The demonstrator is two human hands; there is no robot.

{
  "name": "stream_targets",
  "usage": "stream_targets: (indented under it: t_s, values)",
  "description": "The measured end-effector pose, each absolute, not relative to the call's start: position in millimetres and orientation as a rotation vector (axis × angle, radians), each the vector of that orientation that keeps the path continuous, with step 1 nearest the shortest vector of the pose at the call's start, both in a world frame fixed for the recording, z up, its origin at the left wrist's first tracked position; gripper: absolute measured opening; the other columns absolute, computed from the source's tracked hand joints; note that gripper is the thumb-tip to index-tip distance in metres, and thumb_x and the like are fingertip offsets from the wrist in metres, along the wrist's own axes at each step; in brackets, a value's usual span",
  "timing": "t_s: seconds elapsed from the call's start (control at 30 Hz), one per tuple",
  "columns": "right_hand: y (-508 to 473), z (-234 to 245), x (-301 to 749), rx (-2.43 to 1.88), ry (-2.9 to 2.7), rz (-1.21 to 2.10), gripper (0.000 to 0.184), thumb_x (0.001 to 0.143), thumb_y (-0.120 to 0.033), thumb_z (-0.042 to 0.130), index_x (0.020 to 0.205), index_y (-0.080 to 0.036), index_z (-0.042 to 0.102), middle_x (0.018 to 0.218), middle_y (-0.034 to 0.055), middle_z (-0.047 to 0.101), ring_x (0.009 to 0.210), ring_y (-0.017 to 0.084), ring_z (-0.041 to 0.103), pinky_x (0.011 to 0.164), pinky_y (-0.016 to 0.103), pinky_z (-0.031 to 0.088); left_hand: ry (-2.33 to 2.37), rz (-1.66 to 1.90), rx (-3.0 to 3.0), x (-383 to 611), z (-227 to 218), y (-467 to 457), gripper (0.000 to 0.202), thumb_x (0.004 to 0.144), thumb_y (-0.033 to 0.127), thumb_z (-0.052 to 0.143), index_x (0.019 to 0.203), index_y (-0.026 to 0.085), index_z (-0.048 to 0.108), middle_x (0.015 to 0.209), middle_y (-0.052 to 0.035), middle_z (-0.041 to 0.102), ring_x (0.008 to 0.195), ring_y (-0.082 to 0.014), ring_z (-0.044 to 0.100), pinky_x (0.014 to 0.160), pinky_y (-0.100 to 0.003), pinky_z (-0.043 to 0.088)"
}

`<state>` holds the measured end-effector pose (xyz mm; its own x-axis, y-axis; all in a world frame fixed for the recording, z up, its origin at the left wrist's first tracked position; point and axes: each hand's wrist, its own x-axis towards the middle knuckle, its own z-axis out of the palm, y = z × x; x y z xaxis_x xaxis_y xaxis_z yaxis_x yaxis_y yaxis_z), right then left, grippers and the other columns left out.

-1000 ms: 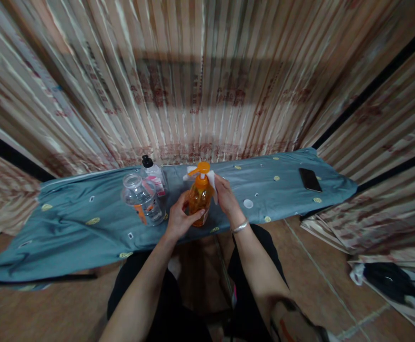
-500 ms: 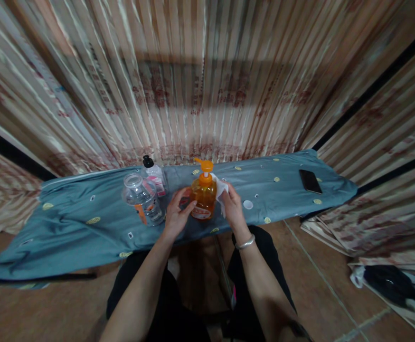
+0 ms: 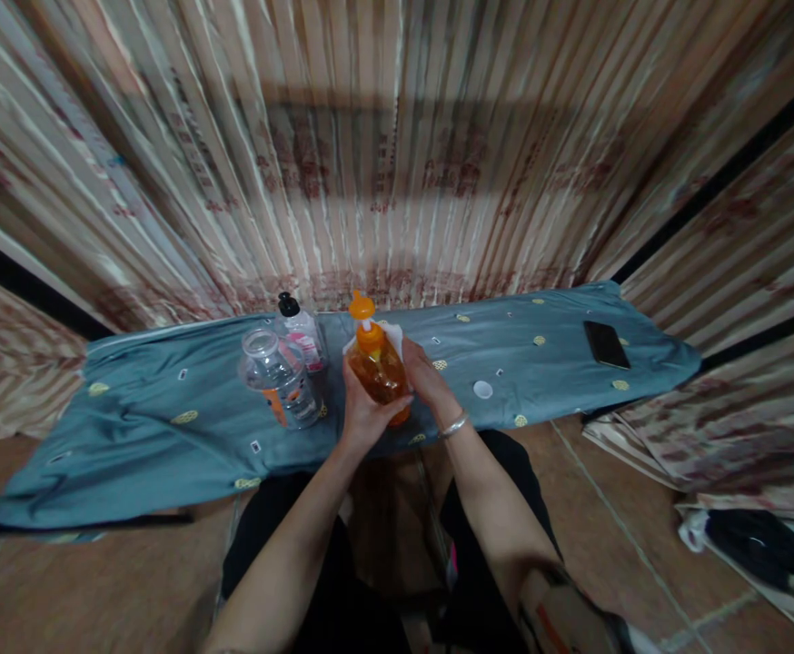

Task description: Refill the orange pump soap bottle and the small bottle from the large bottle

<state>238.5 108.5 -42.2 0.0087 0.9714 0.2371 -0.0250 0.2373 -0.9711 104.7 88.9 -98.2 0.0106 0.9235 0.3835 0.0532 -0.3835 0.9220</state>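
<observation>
An amber pump bottle (image 3: 378, 371) with an orange pump head tilts to the left between my hands. My left hand (image 3: 362, 409) is wrapped round its front and left side, thumb across the lower front. Behind the bottle's upper right shows a white cloth or tissue (image 3: 392, 338), pressed to it by my right hand (image 3: 430, 374), whose fingers are mostly hidden behind the bottle. Left of my hands stand a clear plastic bottle (image 3: 286, 386) with an orange label and a clear bottle with a black top (image 3: 305, 334).
A blue-green cloth with yellow patterns (image 3: 185, 454) covers the narrow table. A white round disc (image 3: 482, 390) and a black phone (image 3: 606, 344) lie to the right. Striped curtains (image 3: 397, 182) hang behind, and dark bars (image 3: 730, 182) slant at the sides.
My left hand has closed round the amber bottle, which has tipped to the left. My right hand has brought the white cloth in behind it. The view has shifted slightly.
</observation>
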Motion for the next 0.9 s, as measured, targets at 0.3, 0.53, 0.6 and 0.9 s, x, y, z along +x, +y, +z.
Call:
stream_targets:
  t_s: [0.3,0.53,0.6,0.9]
  values:
    - [95.4,-89.5,232.7,-1.055,-1.082,1.138,0.029,0.087,-0.053,0.064,0.092,-0.028,0.078,0.101,0.0014,0.083,0.107,0.025,0.074,0.109,0.042,0.056,1.112,1.403,1.519,113.5,-98.9,81.4,0.116,0.052,0.023,0.098,0.15,0.026,0.035,0.152,-0.0159,0.052,0.147,-0.0358,0.053,0.127,-0.056,0.038]
    - [63.1,-79.3,226.9,-1.076,-0.923,1.045,0.037,0.086,-0.059,0.062,0.097,-0.027,0.077,0.107,0.0034,0.084,0.113,0.026,0.074,0.108,0.044,0.057,1.099,1.402,1.541,112.3,-82.8,77.6,0.104,0.05,0.017,0.092,0.142,0.023,0.044,0.144,-0.0141,0.059,0.14,-0.0355,0.059,0.125,-0.054,0.042]
    - [57.0,-71.0,224.9,-1.055,-0.903,1.015,0.036,0.086,-0.055,0.064,0.103,-0.027,0.078,0.116,0.0037,0.083,0.126,0.027,0.07,0.113,0.044,0.053,1.042,1.401,1.516,110.4,-76.6,77.5,0.1,0.051,0.017,0.09,0.139,0.023,0.044,0.141,-0.0141,0.063,0.135,-0.035,0.063,0.121,-0.053,0.046]
    - [76.3,-80.6,223.0,-1.093,-1.12,1.12,0.037,0.092,-0.06,0.063,0.085,-0.026,0.077,0.087,-0.0004,0.082,0.096,0.023,0.074,0.099,0.041,0.06,0.951,1.388,1.41,82.2,-64.4,69.3,0.095,0.051,0.035,0.095,0.133,0.023,0.049,0.133,-0.0123,0.068,0.127,-0.035,0.069,0.112,-0.051,0.055]
